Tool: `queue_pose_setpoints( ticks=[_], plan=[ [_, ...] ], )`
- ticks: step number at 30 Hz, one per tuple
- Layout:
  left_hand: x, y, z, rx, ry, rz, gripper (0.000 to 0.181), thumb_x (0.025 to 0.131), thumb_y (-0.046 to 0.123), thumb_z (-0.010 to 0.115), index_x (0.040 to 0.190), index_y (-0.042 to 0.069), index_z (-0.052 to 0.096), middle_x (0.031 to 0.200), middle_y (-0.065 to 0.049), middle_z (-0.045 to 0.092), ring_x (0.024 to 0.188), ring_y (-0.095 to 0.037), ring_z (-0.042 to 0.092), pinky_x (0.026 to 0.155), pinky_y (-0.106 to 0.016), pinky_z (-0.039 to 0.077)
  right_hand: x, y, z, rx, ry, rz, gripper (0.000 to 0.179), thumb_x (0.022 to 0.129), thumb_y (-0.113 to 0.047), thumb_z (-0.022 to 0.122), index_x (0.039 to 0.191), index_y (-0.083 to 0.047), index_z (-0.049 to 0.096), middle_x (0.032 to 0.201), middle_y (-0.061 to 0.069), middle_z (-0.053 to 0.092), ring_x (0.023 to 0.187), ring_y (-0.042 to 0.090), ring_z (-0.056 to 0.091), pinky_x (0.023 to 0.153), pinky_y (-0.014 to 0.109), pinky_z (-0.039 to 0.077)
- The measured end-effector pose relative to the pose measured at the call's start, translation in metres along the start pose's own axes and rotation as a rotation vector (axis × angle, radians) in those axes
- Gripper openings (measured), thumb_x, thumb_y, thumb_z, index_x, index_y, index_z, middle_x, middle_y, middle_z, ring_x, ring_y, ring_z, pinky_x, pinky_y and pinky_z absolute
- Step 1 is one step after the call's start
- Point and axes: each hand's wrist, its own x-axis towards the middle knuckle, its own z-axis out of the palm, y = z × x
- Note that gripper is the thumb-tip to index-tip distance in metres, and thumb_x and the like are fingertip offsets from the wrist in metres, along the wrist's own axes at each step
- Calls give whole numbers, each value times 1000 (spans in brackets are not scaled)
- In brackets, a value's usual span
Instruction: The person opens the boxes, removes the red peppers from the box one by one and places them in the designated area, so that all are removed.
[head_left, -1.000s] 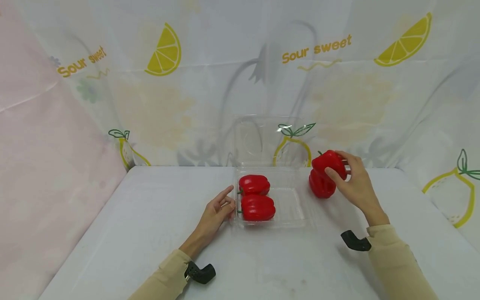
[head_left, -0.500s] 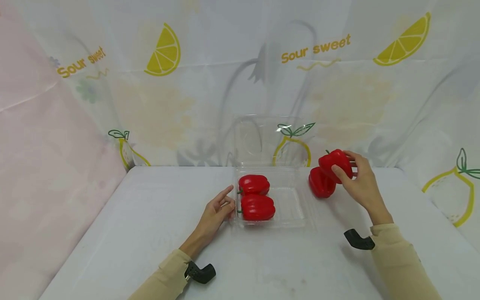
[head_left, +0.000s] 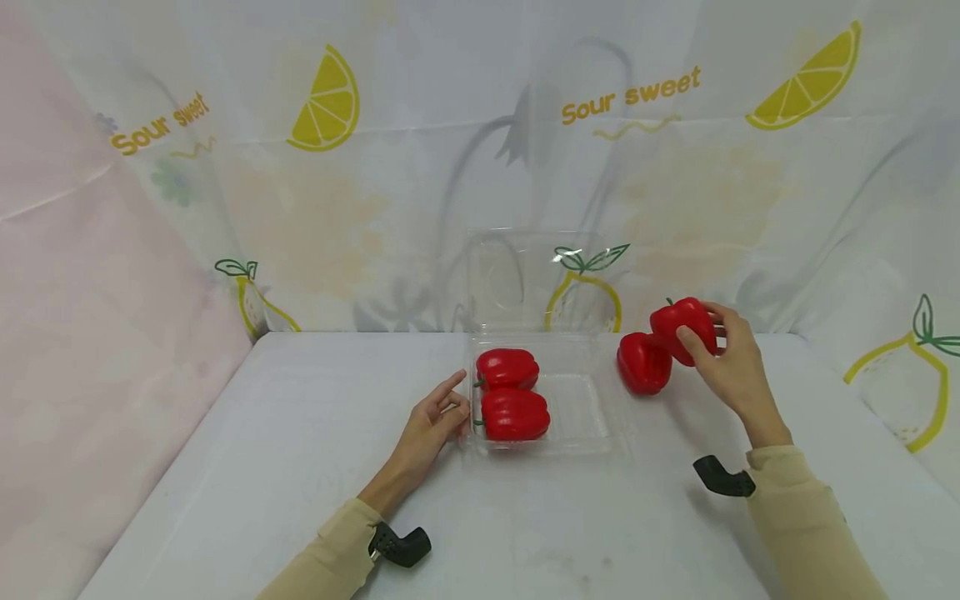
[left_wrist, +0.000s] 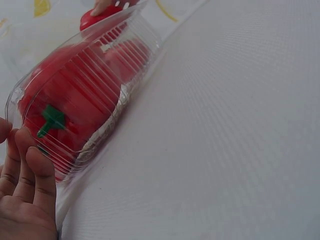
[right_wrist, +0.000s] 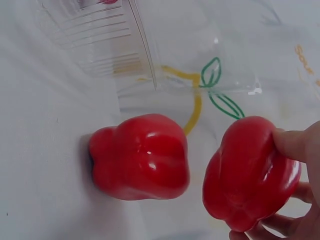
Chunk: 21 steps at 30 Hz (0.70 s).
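Raised at the right in the head view, a red bell pepper with a green stem is held by my right hand, thumb in front and fingers behind. A second loose bell pepper sits on the table just left of it. My left hand rests its fingertips against the left wall of a clear plastic clamshell box, seen closely in the left wrist view. Inside the box's left half lie two more red bell peppers, the back one and the front one, stems pointing left.
The box's clear lid stands raised at the back, in front of a white curtain printed with lemons. A white cloth covers the table. A pink cloth wall rises along the left.
My right hand has moved a little to the right with its bell pepper, uncovering more of the one on the table. The left hand and the box have stayed put.
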Motion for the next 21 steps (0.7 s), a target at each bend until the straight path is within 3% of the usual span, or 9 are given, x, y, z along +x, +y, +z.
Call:
queue_pose_setpoints(
  ticks=[11,21],
  plan=[
    [1,-1,-1,-6,-2,0,57,95,9,53,147,13,31,93,2,53,71,-5,52,65,-16,48,2,12,-4,3,15,67,67,93,-31,54,144,1,26,135,29,37,118,46,38,79,52,48],
    [2,-2,-1,-10,-2,10,56,95,9,53,147,9,31,92,2,53,70,-5,51,64,-16,48,3,20,-3,11,-19,143,68,95,-36,49,145,1,23,137,31,34,119,49,36,80,56,49]
  ],
)
